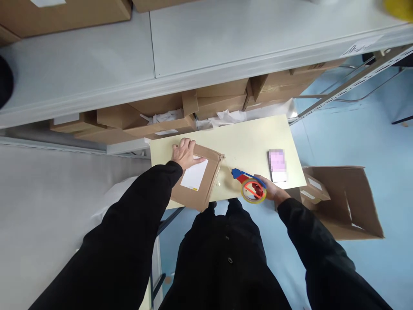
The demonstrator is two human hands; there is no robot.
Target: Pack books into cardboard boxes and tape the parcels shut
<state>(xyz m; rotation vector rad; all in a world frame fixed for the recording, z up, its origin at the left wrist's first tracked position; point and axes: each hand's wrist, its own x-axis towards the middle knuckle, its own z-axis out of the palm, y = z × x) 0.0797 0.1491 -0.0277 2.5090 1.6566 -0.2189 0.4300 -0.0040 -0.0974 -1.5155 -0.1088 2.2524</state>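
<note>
A flat brown cardboard box [210, 174] with a white label [195, 175] on top lies at an angle on a pale yellow table [245, 137]. My left hand [185, 154] grips its far left side, fingers curled at the edge and thumb stretched over the label. At the table's front edge my right hand [270, 188] is closed around a tape dispenser [254, 190], blue and red with a roll of yellowish tape. The dispenser's blue head points left toward the box, apart from it. Part of the right hand is hidden behind the roll.
A phone-like item [277, 166], its screen blurred, lies on the table's right. An open carton [348, 202] with a smaller box [315, 189] inside stands on the floor at right. Beyond the table, several cartons [222, 101] sit under a grey shelf [206, 47].
</note>
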